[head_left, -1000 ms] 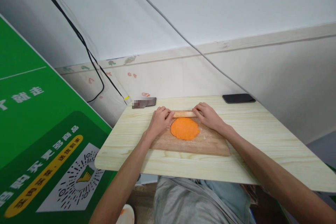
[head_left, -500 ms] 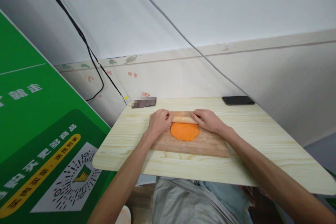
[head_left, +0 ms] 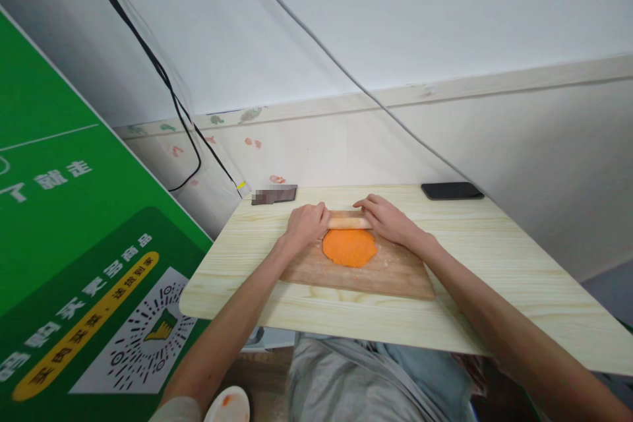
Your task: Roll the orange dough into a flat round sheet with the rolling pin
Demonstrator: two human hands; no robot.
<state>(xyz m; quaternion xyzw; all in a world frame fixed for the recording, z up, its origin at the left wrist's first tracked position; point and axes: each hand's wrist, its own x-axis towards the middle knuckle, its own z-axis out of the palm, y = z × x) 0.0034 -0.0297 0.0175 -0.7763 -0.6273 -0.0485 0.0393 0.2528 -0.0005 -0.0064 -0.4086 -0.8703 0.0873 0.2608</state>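
A wooden rolling pin (head_left: 350,223) lies across the far edge of a flat, roundish sheet of orange dough (head_left: 349,248). My left hand (head_left: 307,223) is closed over the pin's left end. At the other end, my right hand (head_left: 388,219) grips the pin, its forefinger raised a little off the wood. Both ends of the pin are hidden under the hands. Beneath the dough is a wooden cutting board (head_left: 356,284), with small pale specks beside the dough.
The light wood-grain table (head_left: 237,277) stands against a wall. A black phone (head_left: 452,191) lies at the back right, and a dark, partly blurred phone-like object (head_left: 275,194) at the back left. A green sign (head_left: 44,211) stands left. Below is a white round object (head_left: 228,405).
My right hand's fingers have loosened and lifted slightly on the pin. The dough looks about the same, and the view has shifted a little.
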